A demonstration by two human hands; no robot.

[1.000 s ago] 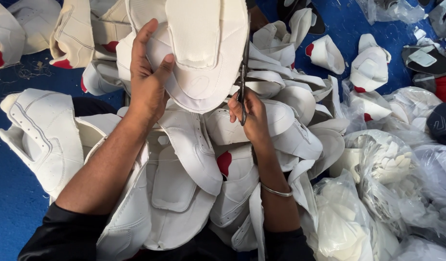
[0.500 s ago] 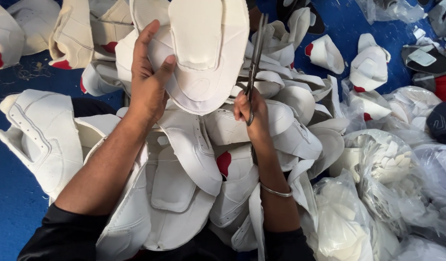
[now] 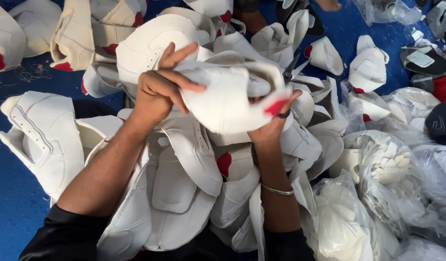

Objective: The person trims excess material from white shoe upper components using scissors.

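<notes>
Floor: blue mat (image 3: 13, 203), mostly buried under a heap of white shoe uppers (image 3: 184, 193); bare only left of the heap and at the far edge.
Held piece: white shoe upper with a red heel patch (image 3: 228, 104), raised above the heap's middle, folded over so its inner side cannot be read.
Left hand (image 3: 158, 92): on the held piece's left end, fingers curled over its top edge in a grasp.
Right hand (image 3: 271, 128): under the held piece's right end, mostly hidden by it; thumb pressed near the red patch. Whether the other fingers are clenched cannot be told.
Scissors (image 3: 289, 72): dark tip and a ring show just right of the held piece; the rest is covered.
Bangle (image 3: 277, 189): thin, metal, on the right wrist below the held piece.
Clear plastic bags (image 3: 392, 193): right of the heap, contents blurred, cut by the frame.
Dark pieces (image 3: 426, 60): far right, partly cropped.
</notes>
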